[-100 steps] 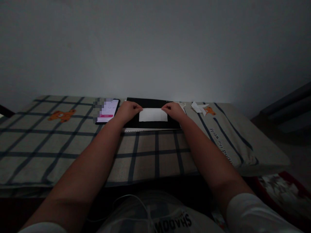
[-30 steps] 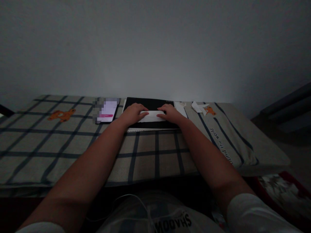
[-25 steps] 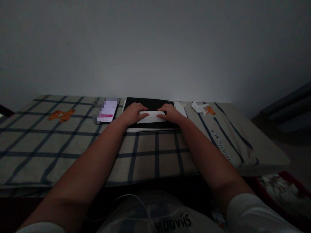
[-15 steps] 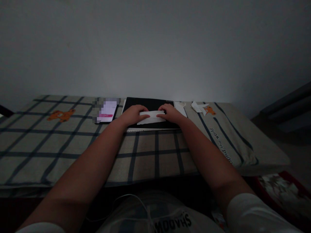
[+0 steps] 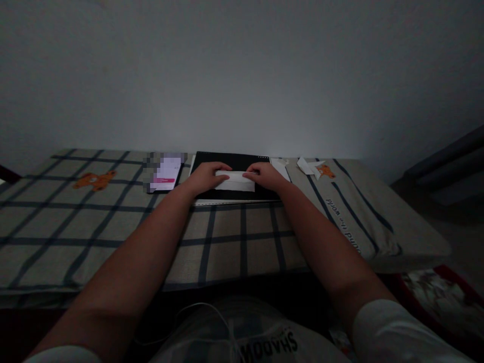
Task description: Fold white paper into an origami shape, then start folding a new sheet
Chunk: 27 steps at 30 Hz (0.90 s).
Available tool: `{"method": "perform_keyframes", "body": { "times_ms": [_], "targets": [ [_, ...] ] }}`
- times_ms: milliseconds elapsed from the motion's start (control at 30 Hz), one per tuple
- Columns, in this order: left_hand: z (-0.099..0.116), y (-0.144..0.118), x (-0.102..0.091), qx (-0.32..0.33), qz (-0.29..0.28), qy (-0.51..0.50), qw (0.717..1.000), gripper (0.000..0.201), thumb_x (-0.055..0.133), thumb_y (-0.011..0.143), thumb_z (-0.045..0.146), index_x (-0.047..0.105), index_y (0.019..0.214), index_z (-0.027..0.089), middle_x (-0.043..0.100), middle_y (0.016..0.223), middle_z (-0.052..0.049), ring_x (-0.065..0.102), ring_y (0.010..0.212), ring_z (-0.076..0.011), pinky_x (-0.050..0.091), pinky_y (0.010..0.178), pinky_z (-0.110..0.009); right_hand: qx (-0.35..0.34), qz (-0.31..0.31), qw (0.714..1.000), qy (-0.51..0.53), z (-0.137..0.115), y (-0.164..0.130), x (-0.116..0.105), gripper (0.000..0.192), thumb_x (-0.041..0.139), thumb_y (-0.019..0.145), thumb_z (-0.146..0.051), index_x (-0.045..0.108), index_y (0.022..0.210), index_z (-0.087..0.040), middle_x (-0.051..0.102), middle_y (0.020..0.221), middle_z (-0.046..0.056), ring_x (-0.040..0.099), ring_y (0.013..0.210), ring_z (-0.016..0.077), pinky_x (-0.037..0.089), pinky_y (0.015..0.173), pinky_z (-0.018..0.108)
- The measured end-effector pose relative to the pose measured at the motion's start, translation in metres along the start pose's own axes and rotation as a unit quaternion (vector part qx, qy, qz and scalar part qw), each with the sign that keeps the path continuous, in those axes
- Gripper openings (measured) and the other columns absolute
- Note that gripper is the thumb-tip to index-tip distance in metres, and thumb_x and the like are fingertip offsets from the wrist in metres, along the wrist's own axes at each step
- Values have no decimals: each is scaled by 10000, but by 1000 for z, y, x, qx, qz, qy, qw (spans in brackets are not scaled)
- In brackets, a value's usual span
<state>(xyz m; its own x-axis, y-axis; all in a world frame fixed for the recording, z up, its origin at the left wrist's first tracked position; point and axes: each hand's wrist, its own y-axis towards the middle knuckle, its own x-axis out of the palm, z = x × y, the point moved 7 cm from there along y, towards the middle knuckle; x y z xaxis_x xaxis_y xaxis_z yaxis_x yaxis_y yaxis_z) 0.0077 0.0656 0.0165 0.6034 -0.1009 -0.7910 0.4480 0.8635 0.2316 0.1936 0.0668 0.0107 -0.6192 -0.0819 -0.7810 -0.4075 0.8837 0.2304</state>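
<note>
A strip of white paper (image 5: 236, 182) with a crease along it lies over a black-covered pad (image 5: 231, 160) on the cloth-covered table. At the strip's left end, my left hand (image 5: 207, 177) pinches it, thumb on the near side and fingers behind. My right hand (image 5: 265, 176) grips the right end in the same way, thumb and fingertips close together. White sheet edges show under the black cover along its near side.
Left of the pad lies a phone (image 5: 166, 174) with a lit screen, partly blurred out. Torn white paper scraps (image 5: 310, 167) lie to the right. A checked tablecloth (image 5: 242, 242) covers the table, which meets a grey wall (image 5: 242, 75) behind.
The paper strip's near flap has shifted and now sits straighter between my hands. Both hands have stayed in nearly the same place.
</note>
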Motion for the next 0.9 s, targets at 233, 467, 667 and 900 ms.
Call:
{"method": "perform_keyframes", "body": {
  "times_ms": [233,467,667,900],
  "targets": [
    [-9,3,-5,-19,24,-32,999,389,581,840,387,719,1144,188,738,1104,-61,673,982,-218,521,873,-317,0,13,998,54,-3,-2,-2,348,713,775,-390,716,1015,-138,707,933,67,581,767,167,428,679,278],
    [1,-1,3,-30,-59,-79,995,407,610,792,418,715,1092,162,742,922,-59,673,845,-204,530,740,-304,26,45,993,107,2,1,-9,330,675,773,-413,717,938,-130,692,877,67,585,776,177,428,679,287],
    [17,-8,9,-58,-105,-136,983,314,625,777,406,701,974,174,713,795,-28,626,696,-162,471,604,-267,41,30,983,177,-6,-2,-10,314,686,736,-452,668,785,-142,621,729,18,523,672,140,387,600,261],
    [27,-8,12,-38,-46,-186,981,420,649,775,562,700,771,145,622,644,-5,512,564,-109,335,500,-220,44,45,959,275,-12,-2,-8,335,743,692,-442,685,834,-145,654,777,25,544,697,139,413,640,266]
  ]
}}
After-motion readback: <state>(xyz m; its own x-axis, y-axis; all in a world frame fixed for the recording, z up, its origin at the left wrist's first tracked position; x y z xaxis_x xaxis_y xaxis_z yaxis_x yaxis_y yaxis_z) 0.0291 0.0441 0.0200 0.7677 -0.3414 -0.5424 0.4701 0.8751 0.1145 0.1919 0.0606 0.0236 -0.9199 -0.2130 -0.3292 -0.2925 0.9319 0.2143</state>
